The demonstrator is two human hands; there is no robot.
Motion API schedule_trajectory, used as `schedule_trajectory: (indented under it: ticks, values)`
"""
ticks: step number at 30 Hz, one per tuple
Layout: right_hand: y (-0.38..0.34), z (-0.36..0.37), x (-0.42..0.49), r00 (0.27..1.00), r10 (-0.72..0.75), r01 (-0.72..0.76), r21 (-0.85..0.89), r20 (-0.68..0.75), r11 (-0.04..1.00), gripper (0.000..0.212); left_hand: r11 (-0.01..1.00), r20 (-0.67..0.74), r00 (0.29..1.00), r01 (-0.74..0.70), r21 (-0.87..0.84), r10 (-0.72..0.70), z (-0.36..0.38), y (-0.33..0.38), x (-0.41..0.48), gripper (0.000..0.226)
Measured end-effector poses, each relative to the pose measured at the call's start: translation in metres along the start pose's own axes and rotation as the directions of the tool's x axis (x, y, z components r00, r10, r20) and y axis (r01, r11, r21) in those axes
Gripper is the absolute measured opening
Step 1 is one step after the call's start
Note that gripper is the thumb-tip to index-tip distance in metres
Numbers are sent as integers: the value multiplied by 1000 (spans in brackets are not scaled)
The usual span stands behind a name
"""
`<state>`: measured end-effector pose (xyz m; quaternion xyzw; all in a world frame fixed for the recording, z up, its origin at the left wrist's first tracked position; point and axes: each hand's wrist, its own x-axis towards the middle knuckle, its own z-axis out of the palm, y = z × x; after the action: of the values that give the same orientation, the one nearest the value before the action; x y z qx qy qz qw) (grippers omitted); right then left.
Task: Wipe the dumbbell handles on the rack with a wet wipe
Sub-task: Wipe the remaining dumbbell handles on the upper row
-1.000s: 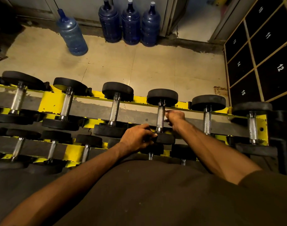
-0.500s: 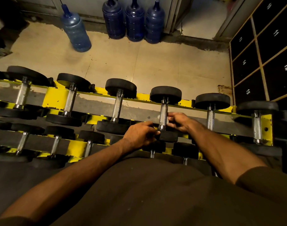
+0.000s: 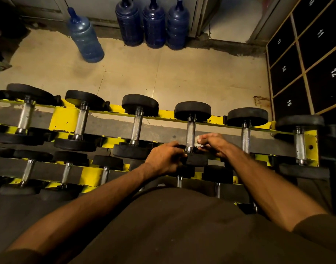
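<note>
The right hand (image 3: 213,144) hides most of the wet wipe (image 3: 198,140), leaving only a pale scrap beside the handle (image 3: 190,133). The left hand (image 3: 164,159) covers part of the near weight head (image 3: 197,160) below it. The shirt (image 3: 182,225) and forearms (image 3: 106,197) hide much of the lower-tier dumbbells (image 3: 179,181); the three water bottles (image 3: 153,25) lose their necks to the top edge.

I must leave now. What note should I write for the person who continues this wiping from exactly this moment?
Left grip holds the near head of the third dumbbell from the right on the top row of the rack.
Right grip pinches the wet wipe against its handle.
Done: the pictures do not show which handles are wiped.
Left: finish this handle; likely other handles too.
</note>
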<state>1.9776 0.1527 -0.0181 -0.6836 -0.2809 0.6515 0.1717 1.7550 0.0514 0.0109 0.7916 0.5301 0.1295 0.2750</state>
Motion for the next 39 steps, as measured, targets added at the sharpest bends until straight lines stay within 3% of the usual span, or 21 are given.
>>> schedule_trajectory:
  ticks: [5, 9, 15, 17, 21, 25, 28, 32, 36, 39]
  values:
    - [7, -14, -22, 991, -104, 124, 263, -88, 957, 15, 995, -7, 997, 79, -65, -80, -1, 9, 11, 31]
    - [16, -22, -45, 977, -154, 206, 470, -147, 858, 16, 979, -70, 993, 81, -187, -95, -5, 35, 37, 29]
    - [33, -44, -83, 982, -150, 186, 660, -111, 728, 15, 922, 102, 990, 129, -366, -98, 7, 78, 77, 50]
    - [40, -52, -93, 982, -165, 183, 680, -92, 710, 15, 855, 171, 982, 157, -494, -81, 13, 92, 84, 45]
    - [55, -66, -101, 970, -151, 235, 561, -192, 794, 14, 748, 154, 971, 241, -619, -185, 30, 115, 87, 23]
    - [65, -83, -103, 944, -184, 294, 444, -274, 847, 15, 718, 96, 942, 308, -624, -321, 58, 132, 87, 17]
    - [71, -107, -108, 949, -262, 310, 383, -173, 870, 22, 667, 35, 909, 330, -668, -415, 77, 146, 90, 16]
    - [83, -147, -109, 921, -389, 382, 274, -30, 883, 39, 659, 42, 920, 311, -685, -390, 89, 174, 91, 16]
    - [86, -174, -100, 891, -448, 453, 188, -67, 872, 25, 696, 22, 937, 274, -663, -348, 94, 200, 91, 21]
    - [81, -186, -91, 891, -453, 455, 113, -43, 884, 18, 713, -40, 892, 333, -617, -451, 103, 207, 90, 21]
